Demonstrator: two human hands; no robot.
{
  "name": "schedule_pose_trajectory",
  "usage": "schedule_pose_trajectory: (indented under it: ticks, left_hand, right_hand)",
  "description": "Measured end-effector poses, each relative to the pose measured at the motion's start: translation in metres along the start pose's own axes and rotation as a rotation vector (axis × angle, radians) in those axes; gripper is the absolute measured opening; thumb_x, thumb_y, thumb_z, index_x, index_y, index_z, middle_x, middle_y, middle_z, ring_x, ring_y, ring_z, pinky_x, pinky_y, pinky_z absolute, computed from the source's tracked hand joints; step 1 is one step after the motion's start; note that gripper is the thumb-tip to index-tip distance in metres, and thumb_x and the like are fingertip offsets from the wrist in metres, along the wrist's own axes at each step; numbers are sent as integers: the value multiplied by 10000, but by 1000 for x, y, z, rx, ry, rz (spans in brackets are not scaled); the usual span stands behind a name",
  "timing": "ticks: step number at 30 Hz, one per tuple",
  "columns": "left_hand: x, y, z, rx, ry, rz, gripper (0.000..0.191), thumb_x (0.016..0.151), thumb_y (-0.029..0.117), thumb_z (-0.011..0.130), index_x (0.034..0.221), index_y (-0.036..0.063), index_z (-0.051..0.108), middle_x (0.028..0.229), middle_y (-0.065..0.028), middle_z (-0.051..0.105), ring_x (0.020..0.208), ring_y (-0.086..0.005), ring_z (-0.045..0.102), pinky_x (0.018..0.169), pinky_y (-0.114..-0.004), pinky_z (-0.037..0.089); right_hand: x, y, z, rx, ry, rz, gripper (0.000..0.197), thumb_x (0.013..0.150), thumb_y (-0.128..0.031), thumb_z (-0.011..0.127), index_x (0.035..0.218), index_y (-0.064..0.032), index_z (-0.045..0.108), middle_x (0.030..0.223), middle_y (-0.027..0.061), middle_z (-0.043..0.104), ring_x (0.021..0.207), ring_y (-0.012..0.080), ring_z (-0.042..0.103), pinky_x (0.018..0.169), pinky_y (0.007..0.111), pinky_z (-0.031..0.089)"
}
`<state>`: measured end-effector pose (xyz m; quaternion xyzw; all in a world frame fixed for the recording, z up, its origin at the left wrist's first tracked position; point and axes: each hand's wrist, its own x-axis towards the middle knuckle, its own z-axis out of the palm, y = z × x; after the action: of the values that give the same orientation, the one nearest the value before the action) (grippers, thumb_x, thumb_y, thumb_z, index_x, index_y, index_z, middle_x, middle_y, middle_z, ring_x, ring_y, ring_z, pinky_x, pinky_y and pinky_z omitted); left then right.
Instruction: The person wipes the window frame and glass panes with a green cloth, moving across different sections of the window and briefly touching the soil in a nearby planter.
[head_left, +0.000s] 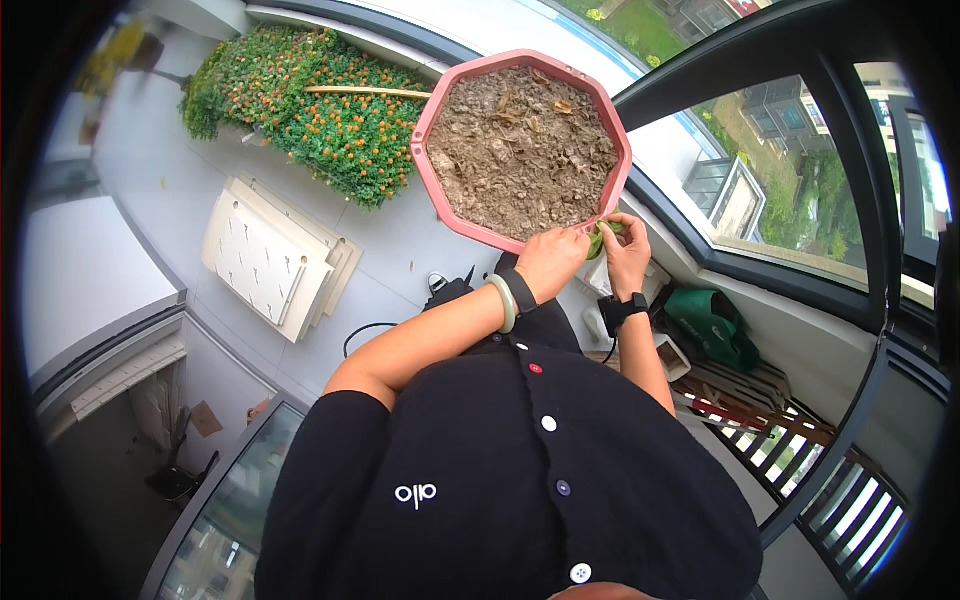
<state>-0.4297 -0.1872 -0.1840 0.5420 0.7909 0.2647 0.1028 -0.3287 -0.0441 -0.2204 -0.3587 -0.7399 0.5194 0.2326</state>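
An octagonal reddish plastic planter (616, 180) filled with dry, crumbly soil (521, 150) and a few dead leaves is before me. At its near right rim, green leaves (595, 244) show between my two hands. My left hand (553, 259), with a black band and a pale bangle at the wrist, is curled at the rim beside the leaves; its fingertips are partly hidden. My right hand (626, 251), wearing a black wrist strap, pinches the leaves between thumb and fingers just outside the rim.
Orange-flowered green plants (345, 135) with a wooden stick (367, 91) stand left of the planter. Stacked pale boards (259, 259) lie on the tiled floor. Black-framed windows (780, 172) border the right, above a green bag (709, 322) and a slatted wooden rack (817, 435). A glass-topped surface (240, 487) is at lower left.
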Motion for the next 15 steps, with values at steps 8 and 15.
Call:
schedule_pose_trajectory:
  ticks: [8,15]
  left_hand:
    - [-74,-45,-17,-6,203,-26,137,783,105,650,882,63,566,804,-76,596,790,-253,643,630,-375,553]
    - [-122,-98,-32,-148,234,-330,173,796,176,715,849,70,588,782,-108,639,732,-300,649,652,-437,512]
  right_hand:
    - [-61,-14,52,-149,182,-85,170,804,-94,779,924,-60,663,885,12,601,752,113,544,704,255,471]
    - [-91,-38,90,-197,134,-119,183,793,-120,800,901,-52,669,880,15,605,753,117,572,703,261,484]
